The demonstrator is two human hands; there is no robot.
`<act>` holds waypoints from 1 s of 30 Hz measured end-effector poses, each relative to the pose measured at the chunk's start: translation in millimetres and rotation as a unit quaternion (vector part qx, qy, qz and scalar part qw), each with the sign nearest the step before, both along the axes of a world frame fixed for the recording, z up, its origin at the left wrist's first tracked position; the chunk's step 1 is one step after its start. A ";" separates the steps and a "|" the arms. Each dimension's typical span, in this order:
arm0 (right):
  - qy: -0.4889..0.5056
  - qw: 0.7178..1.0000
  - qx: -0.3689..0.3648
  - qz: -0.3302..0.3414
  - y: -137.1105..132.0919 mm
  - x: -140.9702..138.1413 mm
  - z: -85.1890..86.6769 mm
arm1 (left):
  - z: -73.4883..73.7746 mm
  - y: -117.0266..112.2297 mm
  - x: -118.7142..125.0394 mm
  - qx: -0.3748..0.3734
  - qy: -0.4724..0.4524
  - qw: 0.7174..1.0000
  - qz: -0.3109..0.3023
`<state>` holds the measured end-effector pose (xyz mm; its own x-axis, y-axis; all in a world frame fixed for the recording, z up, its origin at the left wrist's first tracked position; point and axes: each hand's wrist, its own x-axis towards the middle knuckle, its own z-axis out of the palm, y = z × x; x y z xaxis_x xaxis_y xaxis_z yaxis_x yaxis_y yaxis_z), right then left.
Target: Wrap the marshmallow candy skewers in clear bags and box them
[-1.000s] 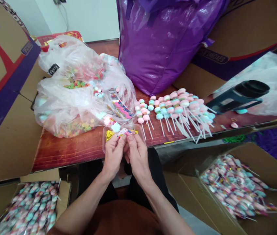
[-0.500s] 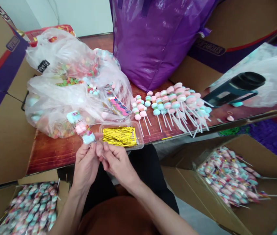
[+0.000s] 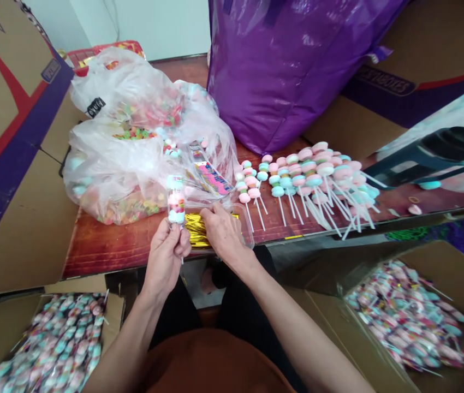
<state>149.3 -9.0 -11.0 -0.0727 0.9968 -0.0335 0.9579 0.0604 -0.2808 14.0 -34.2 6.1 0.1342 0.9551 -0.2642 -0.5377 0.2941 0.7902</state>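
Note:
My left hand is closed around the stick of a marshmallow skewer. The skewer stands upright in a clear wrapper, with blue and pink marshmallows and colourful candy between them. At the clear plastic tray, my right hand reaches over the gold twist ties, fingers bent down onto them. Its fingertips are partly hidden, so whether they pinch a tie cannot be made out. To the right of the tray lies a pile of unwrapped marshmallow skewers with white sticks pointing toward me.
Clear bags of candy fill the table's left side, with printed packets beside them. A purple bag and a dark bottle stand behind and right. Boxes of wrapped skewers sit below left and right.
My right hand has parted from my left and moved right onto the gold twist ties. The skewer in my left hand has turned from tilted to upright. The whole view has shifted slightly.

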 end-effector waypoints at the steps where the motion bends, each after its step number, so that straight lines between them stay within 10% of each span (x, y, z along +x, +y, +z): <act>1: -0.013 1.000 0.001 0.005 0.7 -1.9 -0.8 | -0.5 1.1 -1.0 -0.003 -0.002 1.000 0.000; 13: 0.160 0.979 0.098 -0.080 -5.9 22.6 -14.5 | -3.5 13.6 -0.6 0.005 0.034 0.998 0.049; 22: 0.601 0.792 0.061 -0.093 -37.4 6.8 2.9 | -2.3 15.5 17.8 0.006 0.050 0.998 0.027; 30: 0.611 0.770 0.096 -0.154 -38.4 2.5 3.3 | -0.9 5.7 30.4 0.046 0.065 0.996 -0.038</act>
<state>151.8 -47.4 -7.6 0.3086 0.9509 0.0225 -0.0376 0.0359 -0.9986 44.4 -28.5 5.1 0.1785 0.9643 -0.1956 -0.4083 0.2535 0.8769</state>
